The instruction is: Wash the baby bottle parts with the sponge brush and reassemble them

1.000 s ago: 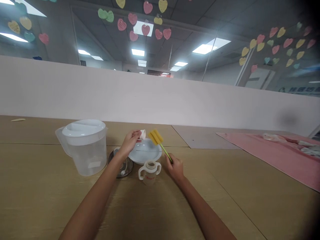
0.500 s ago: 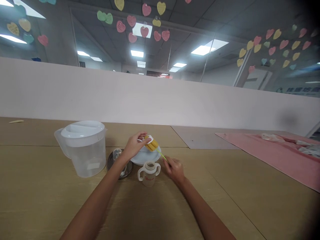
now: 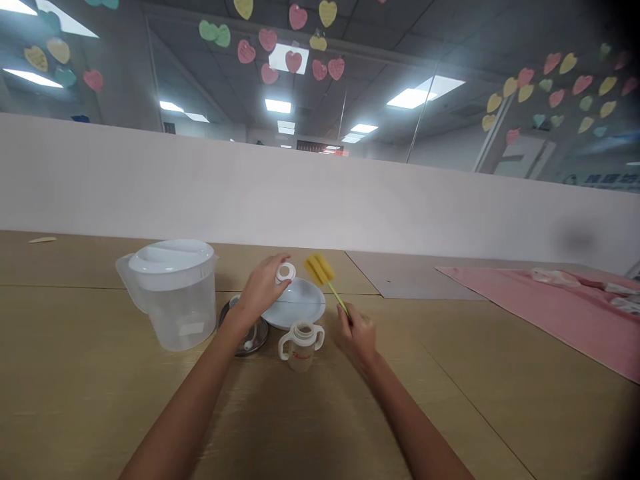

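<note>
Wooden surface [image 3: 100, 400] carries a two-handled translucent baby bottle [image 3: 301, 343], uncapped, between both arms. Just beyond, left hand [image 3: 261, 291] pinches a small white round cap [image 3: 285, 272] over a white plate [image 3: 295, 310]; right hand [image 3: 361, 335], grip closed on a yellow sponge brush [image 3: 321, 269], holds it apart from the cap. Likely mid-scrub; sponge must meet cap again.

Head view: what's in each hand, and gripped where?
Left hand holds a small white cap by its rim, in the fingers. Right hand holds a yellow sponge brush by the lower end of its thin handle, sponge head up.
</note>
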A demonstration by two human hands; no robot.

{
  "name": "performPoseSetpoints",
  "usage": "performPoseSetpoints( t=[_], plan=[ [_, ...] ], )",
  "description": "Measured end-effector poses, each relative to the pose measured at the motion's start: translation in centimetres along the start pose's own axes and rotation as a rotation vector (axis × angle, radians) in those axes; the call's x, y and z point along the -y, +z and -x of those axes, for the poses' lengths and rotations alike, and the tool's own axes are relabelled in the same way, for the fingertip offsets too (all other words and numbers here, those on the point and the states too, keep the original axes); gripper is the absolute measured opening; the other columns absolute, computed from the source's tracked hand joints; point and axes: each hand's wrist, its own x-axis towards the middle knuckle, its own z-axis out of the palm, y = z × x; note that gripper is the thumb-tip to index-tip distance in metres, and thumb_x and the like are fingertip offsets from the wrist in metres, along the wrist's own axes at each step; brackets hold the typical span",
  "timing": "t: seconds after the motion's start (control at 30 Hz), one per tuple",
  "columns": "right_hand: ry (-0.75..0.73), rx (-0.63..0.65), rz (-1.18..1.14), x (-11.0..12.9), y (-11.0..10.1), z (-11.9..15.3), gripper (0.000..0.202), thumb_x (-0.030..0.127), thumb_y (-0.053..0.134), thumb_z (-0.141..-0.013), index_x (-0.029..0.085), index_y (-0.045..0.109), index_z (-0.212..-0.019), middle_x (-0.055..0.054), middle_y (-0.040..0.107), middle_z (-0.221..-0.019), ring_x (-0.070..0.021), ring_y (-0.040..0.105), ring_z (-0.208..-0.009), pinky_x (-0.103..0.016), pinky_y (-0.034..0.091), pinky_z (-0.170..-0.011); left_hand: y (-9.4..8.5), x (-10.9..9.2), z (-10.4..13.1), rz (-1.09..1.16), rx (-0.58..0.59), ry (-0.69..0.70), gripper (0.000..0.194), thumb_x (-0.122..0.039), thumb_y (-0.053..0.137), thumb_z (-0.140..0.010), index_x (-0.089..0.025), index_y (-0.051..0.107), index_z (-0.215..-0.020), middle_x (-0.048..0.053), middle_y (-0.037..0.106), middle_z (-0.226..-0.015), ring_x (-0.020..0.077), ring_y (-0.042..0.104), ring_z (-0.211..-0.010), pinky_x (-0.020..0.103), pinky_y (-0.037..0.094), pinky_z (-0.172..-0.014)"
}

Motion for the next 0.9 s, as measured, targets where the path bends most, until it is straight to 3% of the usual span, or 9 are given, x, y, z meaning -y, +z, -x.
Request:
performPoseSetpoints(
  t=[0.1,0.27,0.37,0.47,0.57,0.67,0.83,0.9],
  plan=[
    [-0.110,0.016,-0.038,-0.1,0.0,0.1,0.038,0.031,0.034,-0.093,0.014,0.066,-0.082,-0.001,0.060,-0.050,-0.0076,0.051,-0.045,-0.019,0.032,-0.050,-0.7,0.4,-0.1,-0.110,0.144,-0.126,0.044,-0.028,0.058,-0.075,-0.016,0.052,-0.116,0.010,0.062,-0.111,0.0220,0.058,-0.101,0.032,0.048,-0.083],
    [-0.008,-0.032,0.028,-0.5,0.3,0.1,0.041,0.034,0.034,-0.093,0.014,0.067,-0.076,-0.001,0.056,-0.046,-0.0077,0.047,-0.041,-0.021,0.025,-0.045,-2.8,3.1,0.1,-0.396,0.448,-0.364,0.042,-0.030,0.058,-0.070,-0.015,0.059,-0.109,0.013,0.064,-0.112,0.0256,0.059,-0.103,0.031,0.045,-0.083],
    [-0.016,-0.026,0.047,-0.6,0.5,0.1,0.043,0.035,0.033,-0.093,0.014,0.066,-0.075,-0.001,0.056,-0.045,-0.0077,0.045,-0.040,-0.022,0.024,-0.045,-3.4,4.5,0.6,-0.475,0.573,-0.471,0.037,-0.032,0.069,-0.057,-0.016,0.067,-0.091,0.014,0.069,-0.099,0.0276,0.063,-0.091,0.029,0.047,-0.072],
    [-0.079,-0.004,0.042,-0.5,0.6,0.3,0.042,0.034,0.034,-0.093,0.014,0.066,-0.077,-0.001,0.056,-0.046,-0.0083,0.047,-0.041,-0.021,0.026,-0.046,-2.9,5.1,1.3,-0.474,0.621,-0.507,0.025,-0.033,0.074,-0.044,-0.019,0.067,-0.064,0.011,0.072,-0.078,0.0263,0.066,-0.072,0.028,0.047,-0.060],
    [-0.114,0.003,0.033,-0.6,0.7,0.4,0.040,0.032,0.035,-0.093,0.014,0.066,-0.077,-0.001,0.057,-0.046,-0.0087,0.048,-0.042,-0.021,0.028,-0.047,-2.1,5.3,1.8,-0.448,0.644,-0.512,0.021,-0.032,0.075,-0.041,-0.020,0.058,-0.045,0.008,0.069,-0.062,0.0244,0.064,-0.060,0.029,0.046,-0.054],
    [-0.107,0.009,0.028,-0.6,0.8,0.4,0.039,0.033,0.035,-0.093,0.014,0.066,-0.078,-0.001,0.057,-0.046,-0.0086,0.048,-0.041,-0.021,0.028,-0.047,-1.9,5.3,1.7,-0.424,0.620,-0.497,0.023,-0.034,0.073,-0.042,-0.019,0.055,-0.043,0.007,0.068,-0.059,0.0248,0.063,-0.059,0.029,0.045,-0.055],
    [-0.085,0.016,0.011,-0.5,0.6,0.3,0.039,0.031,0.034,-0.093,0.014,0.065,-0.076,-0.001,0.058,-0.048,-0.0083,0.048,-0.043,-0.020,0.029,-0.048,-2.2,2.4,1.1,-0.172,0.504,-0.308,0.032,-0.050,0.055,-0.067,-0.019,0.065,-0.066,0.010,0.071,-0.078,0.0231,0.063,-0.067,0.028,0.043,-0.059],
    [-0.069,0.022,-0.002,-0.3,0.4,0.3,0.039,0.030,0.033,-0.093,0.014,0.065,-0.076,-0.001,0.058,-0.049,-0.0083,0.049,-0.044,-0.020,0.028,-0.048,-1.6,0.2,1.3,-0.003,0.559,-0.179,0.038,-0.054,0.055,-0.067,-0.021,0.066,-0.079,0.008,0.071,-0.087,0.0220,0.063,-0.074,0.025,0.043,-0.060]
  ],
)
